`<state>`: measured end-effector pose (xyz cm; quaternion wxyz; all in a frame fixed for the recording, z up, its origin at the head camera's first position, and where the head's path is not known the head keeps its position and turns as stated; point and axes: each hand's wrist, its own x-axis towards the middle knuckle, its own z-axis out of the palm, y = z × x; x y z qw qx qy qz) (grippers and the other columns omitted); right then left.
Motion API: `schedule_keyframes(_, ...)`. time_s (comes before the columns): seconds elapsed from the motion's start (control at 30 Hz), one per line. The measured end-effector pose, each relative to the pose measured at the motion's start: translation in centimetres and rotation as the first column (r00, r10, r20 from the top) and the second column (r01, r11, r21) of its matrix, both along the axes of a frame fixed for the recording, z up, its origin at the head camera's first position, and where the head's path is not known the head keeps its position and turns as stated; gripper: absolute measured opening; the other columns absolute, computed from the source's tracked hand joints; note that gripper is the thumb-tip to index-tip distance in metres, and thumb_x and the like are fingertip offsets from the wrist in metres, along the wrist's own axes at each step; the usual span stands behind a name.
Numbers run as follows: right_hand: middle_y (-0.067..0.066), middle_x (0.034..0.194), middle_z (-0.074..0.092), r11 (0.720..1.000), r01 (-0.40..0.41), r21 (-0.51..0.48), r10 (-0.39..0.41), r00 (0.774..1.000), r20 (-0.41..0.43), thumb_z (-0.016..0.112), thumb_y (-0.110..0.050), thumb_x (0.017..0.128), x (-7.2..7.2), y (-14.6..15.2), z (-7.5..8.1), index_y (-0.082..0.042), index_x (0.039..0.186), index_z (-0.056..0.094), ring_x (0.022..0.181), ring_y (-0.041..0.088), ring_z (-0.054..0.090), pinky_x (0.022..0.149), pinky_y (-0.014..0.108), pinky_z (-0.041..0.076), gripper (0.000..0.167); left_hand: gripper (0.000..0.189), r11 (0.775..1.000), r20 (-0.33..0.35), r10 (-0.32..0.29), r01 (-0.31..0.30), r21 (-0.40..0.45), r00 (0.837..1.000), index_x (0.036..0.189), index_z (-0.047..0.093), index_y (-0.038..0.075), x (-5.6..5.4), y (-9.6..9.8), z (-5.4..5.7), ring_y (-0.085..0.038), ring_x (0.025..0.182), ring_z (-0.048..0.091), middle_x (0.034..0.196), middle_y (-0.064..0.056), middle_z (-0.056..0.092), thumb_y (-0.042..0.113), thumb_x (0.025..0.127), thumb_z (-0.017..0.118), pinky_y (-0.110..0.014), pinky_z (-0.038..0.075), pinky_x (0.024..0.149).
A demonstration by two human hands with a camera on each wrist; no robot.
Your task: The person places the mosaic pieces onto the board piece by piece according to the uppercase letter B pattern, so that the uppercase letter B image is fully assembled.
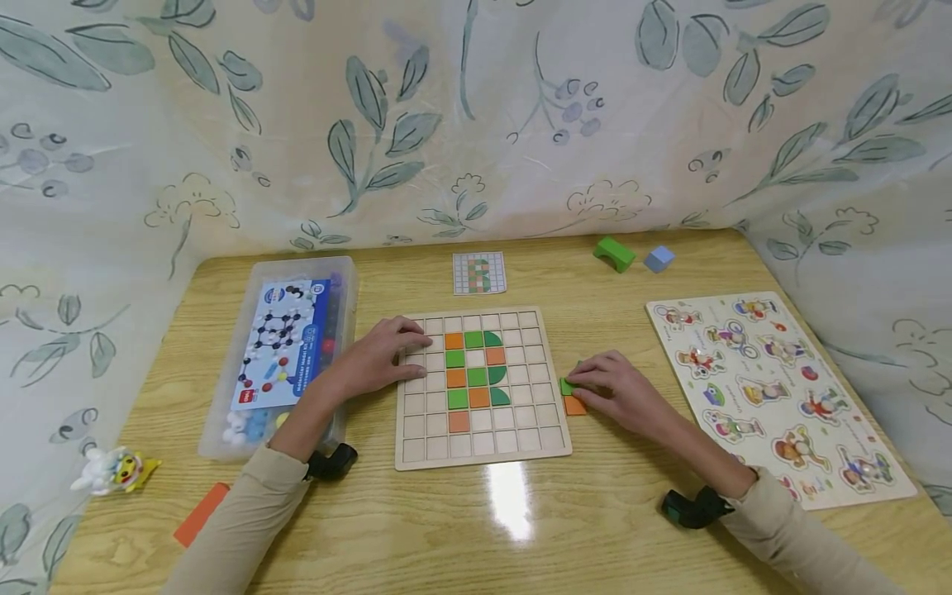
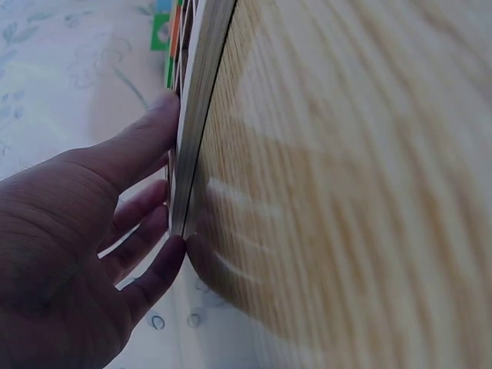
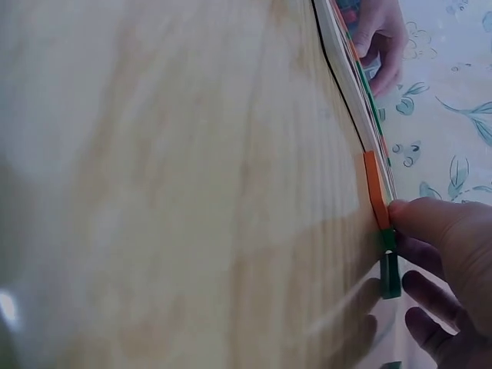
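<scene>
At the left edge of a wooden grid board [image 1: 521, 464], my left hand [image 1: 381, 354] rests its fingers on the rim, thumb over the top face. Square orange tiles [image 1: 454, 340], green tiles [image 1: 473, 340] and dark green rounded tiles [image 1: 500, 397] fill several cells mid-board. Beyond the right edge, my right hand [image 1: 613, 387] pinches a small green square tile [image 1: 567, 387] between thumb and fingers. Right below it lies an orange tile [image 1: 575, 406]. The right wrist view shows a dark green piece [image 3: 390, 277] by the fingers.
A patterned card [image 1: 479, 273] lies behind the board. Left stands a molecular model kit box [image 1: 278, 347], near a small toy figure [image 1: 122, 471] and an orange block [image 1: 202, 514]. Back right are a green arch block [image 1: 615, 253] and a blue block [image 1: 659, 259]; a picture puzzle board [image 1: 781, 397] lies right.
</scene>
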<state>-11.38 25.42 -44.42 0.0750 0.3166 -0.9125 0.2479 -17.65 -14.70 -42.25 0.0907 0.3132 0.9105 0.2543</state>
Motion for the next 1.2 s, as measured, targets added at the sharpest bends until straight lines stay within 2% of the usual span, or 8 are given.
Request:
schedule_keyframes(0.27,0.005,0.104,0.071,0.999,0.024,0.047,-0.025,1.0,0.019,0.073,-0.01,0.084,-0.2,-0.3,0.6,-0.007,0.105,0.076,0.099,0.021,0.057,0.083,0.04,0.049,0.021,0.047,1.0,0.001,0.0,0.0,-0.005,1.0,0.129,0.063,0.012,0.0,0.0,0.0,-0.027,0.121,0.048,0.132,-0.008,0.054,0.033,0.087,0.072,-0.046,0.044,0.101)
schedule_keyframes(0.57,0.006,0.106,0.071,0.995,0.049,0.087,-0.049,0.999,0.0,0.076,-0.015,0.083,-0.3,-0.7,0.9,-0.006,0.107,0.075,0.1,0.022,0.057,0.083,0.04,0.051,0.027,0.048,1.0,-0.002,0.004,-0.004,-0.001,1.0,0.129,0.063,0.013,0.0,0.0,-0.1,-0.026,0.121,0.048,0.132,-0.007,0.054,0.033,0.087,0.072,-0.045,0.044,0.101)
schedule_keyframes(0.7,0.006,0.105,0.07,0.995,0.062,0.076,-0.062,0.998,-0.002,0.077,-0.015,0.082,-0.3,-0.8,0.9,-0.006,0.106,0.075,0.099,0.021,0.057,0.081,0.039,0.051,0.026,0.048,1.0,0.002,0.005,-0.005,-0.004,1.0,0.129,0.063,0.013,0.0,0.0,0.0,-0.026,0.122,0.048,0.132,-0.007,0.054,0.034,0.088,0.072,-0.046,0.044,0.102)
schedule_keyframes(0.83,0.006,0.104,0.069,0.997,0.081,-0.011,-0.081,0.997,0.004,0.078,-0.012,0.08,-0.3,-1.2,1.0,-0.008,0.103,0.075,0.097,0.021,0.059,0.077,0.037,0.052,0.024,0.047,1.0,-0.002,0.002,-0.002,-0.004,1.0,0.129,0.063,0.012,0.0,0.0,0.0,-0.027,0.122,0.048,0.132,-0.008,0.054,0.033,0.088,0.072,-0.046,0.043,0.102)
schedule_keyframes(0.9,0.006,0.103,0.068,0.995,0.063,-0.072,-0.063,0.998,-0.004,0.079,-0.009,0.079,-0.1,-1.7,1.1,-0.007,0.103,0.075,0.096,0.021,0.061,0.075,0.036,0.053,0.024,0.047,1.0,-0.003,0.0,0.0,0.0,1.0,0.129,0.063,0.012,0.1,0.0,0.0,-0.027,0.122,0.048,0.132,-0.009,0.054,0.033,0.088,0.072,-0.046,0.043,0.102)
schedule_keyframes(1.0,0.007,0.102,0.067,0.99,-0.006,-0.143,0.001,1.0,-0.03,0.08,-0.005,0.075,0.3,-2.8,1.4,-0.007,0.102,0.075,0.093,0.02,0.062,0.072,0.032,0.054,0.027,0.047,1.0,-0.005,-0.003,0.003,0.003,1.0,0.128,0.063,0.011,0.1,0.0,0.0,-0.028,0.122,0.049,0.131,-0.009,0.054,0.032,0.088,0.072,-0.046,0.043,0.101)
schedule_keyframes(1.2,0.004,0.101,0.066,0.966,-0.153,-0.207,0.156,0.988,-0.004,0.08,-0.005,0.075,1.6,-5.8,1.5,-0.007,0.103,0.074,0.09,0.015,0.061,0.071,0.025,0.052,0.028,0.046,1.0,-0.002,-0.002,0.002,0.002,1.0,0.128,0.063,0.01,0.0,0.0,0.0,-0.028,0.121,0.048,0.131,-0.009,0.054,0.032,0.088,0.072,-0.046,0.044,0.101)
